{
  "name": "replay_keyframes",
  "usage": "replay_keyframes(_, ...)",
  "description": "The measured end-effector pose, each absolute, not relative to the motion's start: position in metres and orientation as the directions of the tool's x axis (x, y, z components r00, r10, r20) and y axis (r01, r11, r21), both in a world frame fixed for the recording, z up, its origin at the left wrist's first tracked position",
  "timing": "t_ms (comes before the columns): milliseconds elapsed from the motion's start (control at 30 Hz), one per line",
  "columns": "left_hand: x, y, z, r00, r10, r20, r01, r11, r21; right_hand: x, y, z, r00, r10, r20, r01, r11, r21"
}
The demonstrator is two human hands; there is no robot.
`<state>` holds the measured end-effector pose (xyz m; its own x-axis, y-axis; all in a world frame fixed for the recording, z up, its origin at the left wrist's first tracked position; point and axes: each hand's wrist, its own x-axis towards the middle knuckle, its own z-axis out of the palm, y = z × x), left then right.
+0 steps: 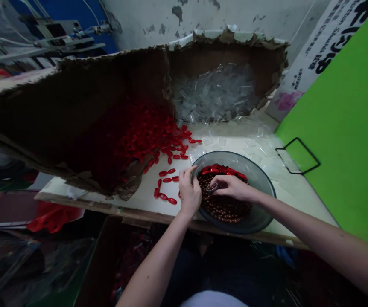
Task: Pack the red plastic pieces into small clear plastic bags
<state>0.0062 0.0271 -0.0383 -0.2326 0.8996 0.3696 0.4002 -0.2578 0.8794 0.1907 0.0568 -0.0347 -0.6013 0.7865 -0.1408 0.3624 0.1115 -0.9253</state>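
A grey bowl [261,179] sits near the table's front edge, filled with small dark brown beads [225,209] and a few red oval pieces [222,169] at its far side. My left hand [189,192] rests on the bowl's left rim, fingers curled over it. My right hand [233,186] reaches into the bowl and pinches a small clear oval case [212,186] above the beads. More red oval pieces [166,177] lie scattered on the table left of the bowl.
A torn cardboard box [84,115] lies on its side at the left, spilling red pieces. A second torn box [222,91] behind holds clear plastic cases. A green board [347,128] stands at the right, with a black wire frame [297,155] beside it.
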Motion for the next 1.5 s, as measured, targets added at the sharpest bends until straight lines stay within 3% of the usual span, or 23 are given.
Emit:
replay_keyframes(167, 0.006, 0.021, -0.022, -0.149, 0.927, 0.343, 0.392, -0.263, 0.882, 0.195, 0.038, -0.012, -0.468, 0.875, -0.125, 0.155, -0.059, -0.986)
replay_keyframes(267, 0.013, 0.010, -0.004, 0.023, 0.952, 0.306, 0.219, -0.304, 0.927, 0.198, 0.031, 0.003, -0.384, 0.921, -0.066, 0.093, -0.033, -0.995)
replay_keyframes(433, 0.029, 0.001, 0.017, 0.211, 0.974, 0.078, -0.179, -0.040, 0.983, 0.202, 0.026, 0.028, -0.303, 0.952, 0.032, 0.063, 0.053, -0.997)
replay_keyframes(600, 0.033, 0.003, 0.023, 0.276, 0.961, -0.029, -0.371, 0.134, 0.919, 0.204, 0.018, 0.046, -0.280, 0.950, 0.139, 0.115, 0.177, -0.977)
replay_keyframes(1100, 0.034, 0.001, 0.020, 0.300, 0.953, -0.031, -0.380, 0.149, 0.913, 0.214, 0.009, 0.059, -0.413, 0.903, 0.119, 0.272, 0.247, -0.930)
replay_keyframes(1500, 0.018, 0.006, 0.013, 0.399, 0.913, -0.080, -0.335, 0.227, 0.915, 0.219, 0.021, 0.076, -0.545, 0.838, -0.013, 0.452, 0.281, -0.847)
